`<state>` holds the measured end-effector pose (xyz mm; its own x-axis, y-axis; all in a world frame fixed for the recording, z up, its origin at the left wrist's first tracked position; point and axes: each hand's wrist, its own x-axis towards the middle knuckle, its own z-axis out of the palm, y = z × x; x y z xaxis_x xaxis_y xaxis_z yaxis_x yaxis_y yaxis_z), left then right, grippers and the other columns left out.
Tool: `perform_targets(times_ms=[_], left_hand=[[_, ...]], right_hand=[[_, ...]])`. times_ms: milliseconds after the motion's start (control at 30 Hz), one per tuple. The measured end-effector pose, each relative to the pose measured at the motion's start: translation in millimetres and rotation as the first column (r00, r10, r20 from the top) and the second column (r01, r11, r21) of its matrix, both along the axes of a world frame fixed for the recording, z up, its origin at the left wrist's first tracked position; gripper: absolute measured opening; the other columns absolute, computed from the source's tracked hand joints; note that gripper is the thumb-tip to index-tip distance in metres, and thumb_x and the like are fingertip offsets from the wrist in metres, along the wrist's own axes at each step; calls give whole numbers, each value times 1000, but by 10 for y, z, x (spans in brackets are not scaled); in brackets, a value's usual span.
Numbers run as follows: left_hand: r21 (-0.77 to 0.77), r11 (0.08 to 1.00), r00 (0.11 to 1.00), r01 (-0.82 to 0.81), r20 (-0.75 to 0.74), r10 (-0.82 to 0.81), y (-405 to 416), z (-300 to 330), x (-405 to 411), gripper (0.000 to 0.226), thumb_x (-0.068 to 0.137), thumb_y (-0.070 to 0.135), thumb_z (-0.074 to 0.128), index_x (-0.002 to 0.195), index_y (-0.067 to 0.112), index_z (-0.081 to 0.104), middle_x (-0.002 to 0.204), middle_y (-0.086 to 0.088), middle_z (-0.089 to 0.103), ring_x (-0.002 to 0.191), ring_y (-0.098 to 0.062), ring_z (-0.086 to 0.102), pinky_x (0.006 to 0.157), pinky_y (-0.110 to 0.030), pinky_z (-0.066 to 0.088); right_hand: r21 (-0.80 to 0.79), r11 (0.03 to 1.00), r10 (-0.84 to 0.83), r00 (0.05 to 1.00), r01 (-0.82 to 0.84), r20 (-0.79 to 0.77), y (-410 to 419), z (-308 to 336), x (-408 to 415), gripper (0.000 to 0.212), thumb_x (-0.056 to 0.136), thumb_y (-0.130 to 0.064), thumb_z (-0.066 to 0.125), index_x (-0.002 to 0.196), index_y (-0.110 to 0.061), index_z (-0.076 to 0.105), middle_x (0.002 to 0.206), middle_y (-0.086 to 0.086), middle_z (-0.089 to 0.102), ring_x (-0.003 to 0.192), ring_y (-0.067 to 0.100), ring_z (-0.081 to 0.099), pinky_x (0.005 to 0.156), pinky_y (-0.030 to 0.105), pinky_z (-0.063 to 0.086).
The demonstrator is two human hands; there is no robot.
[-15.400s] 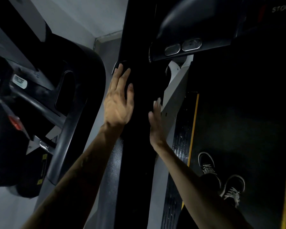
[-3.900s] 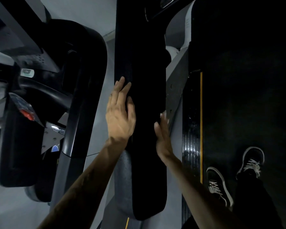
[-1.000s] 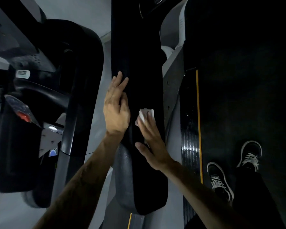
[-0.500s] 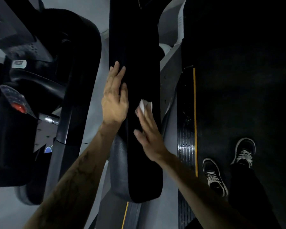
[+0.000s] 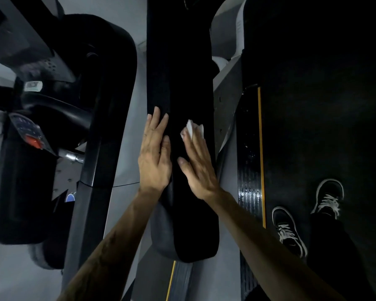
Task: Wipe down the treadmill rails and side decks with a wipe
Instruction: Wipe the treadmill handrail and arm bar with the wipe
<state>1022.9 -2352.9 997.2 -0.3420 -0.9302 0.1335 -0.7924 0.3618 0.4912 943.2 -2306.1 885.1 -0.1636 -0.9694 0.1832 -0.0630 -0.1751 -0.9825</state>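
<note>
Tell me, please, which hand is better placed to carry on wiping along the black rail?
The right hand: its straight fingers press the white wipe onto the rail. The left hand lies bare on the rail's edge.

White wipe on black rail; yellow stripe edges ribbed black side deck.

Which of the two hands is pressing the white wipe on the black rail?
The right hand: the wipe shows under its fingertips. The left hand lies bare.

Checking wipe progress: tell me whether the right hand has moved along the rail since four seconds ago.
Yes. The right hand has come from the rail's right edge onto its top, pressing the wipe.
</note>
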Motion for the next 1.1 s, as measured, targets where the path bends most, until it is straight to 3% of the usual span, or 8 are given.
perform_targets(times_ms=[100, 267, 467, 633, 767, 900, 1100], left_hand=[[-19, 1000, 1000, 0, -14, 0, -31, -11, 14, 43, 108, 3, 41, 150, 5, 48, 165, -8, 34, 156, -25, 24, 126, -48, 26], [-31, 999, 999, -23, -25, 22, -40, -34, 23, 42, 108, 0, 41, 148, 5, 51, 164, -7, 37, 156, -24, 26, 124, -51, 28], [-52, 998, 999, -30, 11, 31, -48, -24, -3, 41, 108, 10, 44, 148, 7, 52, 164, -4, 38, 155, -20, 28, 124, -49, 29], [-106, 994, 995, -25, 96, 35, -59, -37, -27, 42, 108, 17, 49, 149, 9, 51, 164, -3, 38, 155, -20, 28, 124, -44, 30], [-116, 993, 993, -16, 111, 29, -65, -42, -20, 41, 108, 19, 48, 149, 10, 51, 164, -2, 38, 155, -18, 28, 124, -43, 30], [-130, 991, 993, -23, 114, 38, -65, -48, -27, 41, 109, 18, 45, 148, 9, 52, 163, -4, 40, 154, -20, 31, 123, -45, 31], [-145, 989, 990, -20, 132, 40, -58, -43, -45, 41, 109, 20, 47, 148, 9, 50, 163, -4, 39, 154, -20, 30, 122, -45, 33]], right_hand=[[-34, 999, 9, 1000, -9, 5, 381, 8, 121, 67, 107, -32, 42, 157, 8, 23, 170, 23, 8, 157, 43, 1, 123, 68, 13], [-62, 998, 32, 999, -34, -25, 436, 242, 193, 67, 110, -49, 24, 162, -10, 11, 173, 1, 0, 159, 33, -2, 128, 56, 1], [51, 999, -17, 999, 19, -35, -19, 71, 47, 68, 110, -51, 15, 162, -6, 13, 172, 13, 0, 159, 24, -10, 126, 61, 3], [81, 995, -69, 995, 63, 79, 441, 41, 202, 71, 111, -49, 24, 161, 1, 14, 172, 15, 1, 159, 33, -6, 125, 64, 6], [54, 999, -2, 998, -2, 67, 771, 205, 376, 73, 110, -53, 21, 162, -2, 14, 173, 7, 0, 159, 34, -4, 127, 59, 4], [-10, 999, -43, 999, 43, -4, 414, 174, 231, 66, 111, -47, 23, 161, -4, 18, 172, 14, 10, 159, 33, 2, 126, 60, 8], [81, 996, -50, 998, 45, 49, 288, -51, 162, 65, 110, -52, 21, 162, -14, 11, 173, 11, 1, 159, 29, -7, 126, 62, 5]])
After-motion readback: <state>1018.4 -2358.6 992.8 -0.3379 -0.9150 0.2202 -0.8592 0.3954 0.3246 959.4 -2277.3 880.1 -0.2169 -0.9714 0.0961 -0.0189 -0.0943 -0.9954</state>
